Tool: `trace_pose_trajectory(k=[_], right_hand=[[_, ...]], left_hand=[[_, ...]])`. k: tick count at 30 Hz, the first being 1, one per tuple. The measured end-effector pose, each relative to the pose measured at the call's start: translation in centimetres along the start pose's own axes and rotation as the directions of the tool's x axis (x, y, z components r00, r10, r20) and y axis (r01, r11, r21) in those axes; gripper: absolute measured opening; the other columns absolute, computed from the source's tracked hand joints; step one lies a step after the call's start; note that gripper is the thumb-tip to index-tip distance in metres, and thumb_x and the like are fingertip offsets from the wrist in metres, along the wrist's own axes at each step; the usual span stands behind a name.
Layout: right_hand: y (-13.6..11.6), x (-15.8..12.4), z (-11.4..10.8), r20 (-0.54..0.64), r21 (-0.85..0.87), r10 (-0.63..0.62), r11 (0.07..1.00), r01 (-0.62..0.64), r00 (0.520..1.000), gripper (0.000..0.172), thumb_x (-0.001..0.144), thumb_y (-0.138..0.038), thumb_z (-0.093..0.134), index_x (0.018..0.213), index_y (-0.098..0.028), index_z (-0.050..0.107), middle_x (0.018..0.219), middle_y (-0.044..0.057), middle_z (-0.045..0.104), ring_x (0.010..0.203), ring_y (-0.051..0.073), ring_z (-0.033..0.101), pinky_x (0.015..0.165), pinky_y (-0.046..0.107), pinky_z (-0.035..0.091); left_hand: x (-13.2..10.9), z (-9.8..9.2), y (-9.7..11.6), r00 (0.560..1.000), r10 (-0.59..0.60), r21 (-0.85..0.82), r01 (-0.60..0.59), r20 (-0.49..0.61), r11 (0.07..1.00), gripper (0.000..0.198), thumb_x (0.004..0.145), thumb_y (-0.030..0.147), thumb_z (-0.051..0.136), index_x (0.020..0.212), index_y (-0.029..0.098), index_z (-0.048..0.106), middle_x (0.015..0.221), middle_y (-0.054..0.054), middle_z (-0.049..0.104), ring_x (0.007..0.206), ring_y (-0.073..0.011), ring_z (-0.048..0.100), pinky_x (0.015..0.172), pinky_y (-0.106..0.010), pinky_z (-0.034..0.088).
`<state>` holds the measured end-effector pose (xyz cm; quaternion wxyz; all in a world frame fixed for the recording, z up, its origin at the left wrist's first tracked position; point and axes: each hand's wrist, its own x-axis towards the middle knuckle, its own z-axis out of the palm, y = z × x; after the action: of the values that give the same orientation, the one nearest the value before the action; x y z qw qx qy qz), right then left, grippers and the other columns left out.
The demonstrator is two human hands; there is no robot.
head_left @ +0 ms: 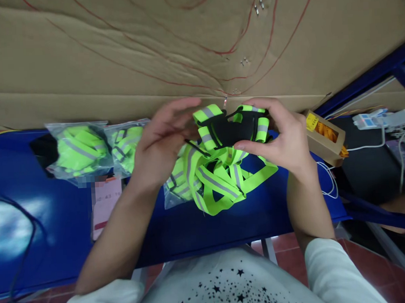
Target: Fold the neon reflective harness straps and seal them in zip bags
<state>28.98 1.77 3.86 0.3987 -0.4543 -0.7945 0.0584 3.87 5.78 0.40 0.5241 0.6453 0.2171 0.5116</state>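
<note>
Bags of straps [82, 151] lie left of the black plate [237, 131] of the reflective harness [221, 186]; just left of it, the left hand [163, 142] is half open, any hold unclear. Loose straps [210, 207] below seem best kept untangled. Over the worktop [186, 233], the plate's long axis runs crosswise, face toward the wearer; the right hand [286, 140] pinches its right end.
</note>
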Motion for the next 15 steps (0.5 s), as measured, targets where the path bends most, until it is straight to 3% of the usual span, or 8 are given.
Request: trace_pose_trajectory(k=[2, 3, 7, 9, 12, 15], right_hand=[[-0.3, -0.1, 0.2, -0.027, -0.016, -0.002, 1.0, 0.002, 1.0, 0.063, 0.078, -0.053, 0.084, 0.128, -0.021, 0.063, 0.126, 0.006, 0.073, 0.117, 0.028, 0.071, 0.105, 0.045, 0.057], [-0.4, -0.1, 0.3, -0.027, -0.026, -0.005, 1.0, 0.005, 1.0, 0.064, 0.078, -0.055, 0.084, 0.128, -0.021, 0.063, 0.126, 0.007, 0.073, 0.117, 0.028, 0.071, 0.106, 0.046, 0.057], [-1.6, -0.3, 0.7, 0.023, -0.075, -0.03, 0.997, 0.032, 0.999, 0.071, 0.077, -0.063, 0.081, 0.129, -0.019, 0.062, 0.127, 0.008, 0.072, 0.119, 0.028, 0.07, 0.109, 0.045, 0.056], [-2.2, -0.5, 0.9, 0.045, -0.105, -0.043, 0.993, 0.048, 0.998, 0.067, 0.08, -0.061, 0.079, 0.13, -0.021, 0.061, 0.128, 0.007, 0.072, 0.117, 0.025, 0.07, 0.108, 0.042, 0.057], [-2.7, -0.7, 1.3, 0.02, -0.119, -0.04, 0.992, 0.043, 0.999, 0.058, 0.082, -0.059, 0.078, 0.127, -0.025, 0.062, 0.123, 0.005, 0.074, 0.112, 0.023, 0.071, 0.106, 0.04, 0.058], [-2.6, -0.6, 1.5, 0.017, -0.092, -0.067, 0.993, 0.068, 0.998, 0.063, 0.082, -0.06, 0.078, 0.128, -0.02, 0.063, 0.12, 0.008, 0.073, 0.113, 0.025, 0.07, 0.105, 0.042, 0.057]], left_hand=[[-0.2, 0.4, 0.6, 0.976, 0.175, 0.188, -0.15, -0.127, 0.971, 0.039, 0.095, 0.011, 0.054, 0.129, 0.025, 0.066, 0.132, 0.007, 0.071, 0.127, -0.019, 0.064, 0.111, -0.042, 0.053], [-0.4, 0.7, 1.1, 0.967, 0.231, 0.293, -0.191, -0.111, 0.937, 0.038, 0.094, 0.013, 0.057, 0.129, 0.025, 0.067, 0.136, 0.005, 0.068, 0.132, -0.0208, 0.061, 0.116, -0.045, 0.049], [-1.1, 1.8, 3.5, 0.964, 0.19, 0.645, -0.267, 0.189, 0.716, 0.044, 0.09, 0.024, 0.069, 0.134, 0.024, 0.064, 0.147, -0.008, 0.059, 0.138, -0.0262, 0.056, 0.118, -0.048, 0.047], [-1.3, 2.1, 4.0, 0.958, 0.14, 0.71, -0.281, 0.251, 0.646, 0.04, 0.091, 0.026, 0.069, 0.131, 0.025, 0.063, 0.146, -0.01, 0.059, 0.135, -0.0258, 0.058, 0.115, -0.046, 0.05], [-1.3, 2.0, 3.7, 0.956, 0.106, 0.724, -0.278, 0.275, 0.632, 0.035, 0.092, 0.029, 0.069, 0.126, 0.028, 0.063, 0.144, -0.008, 0.061, 0.132, -0.0258, 0.061, 0.111, -0.044, 0.053], [-1.3, 1.7, 3.0, 0.954, 0.137, 0.728, -0.293, 0.267, 0.619, 0.03, 0.092, 0.032, 0.07, 0.121, 0.027, 0.063, 0.137, -0.009, 0.064, 0.126, -0.0255, 0.064, 0.107, -0.044, 0.055]])
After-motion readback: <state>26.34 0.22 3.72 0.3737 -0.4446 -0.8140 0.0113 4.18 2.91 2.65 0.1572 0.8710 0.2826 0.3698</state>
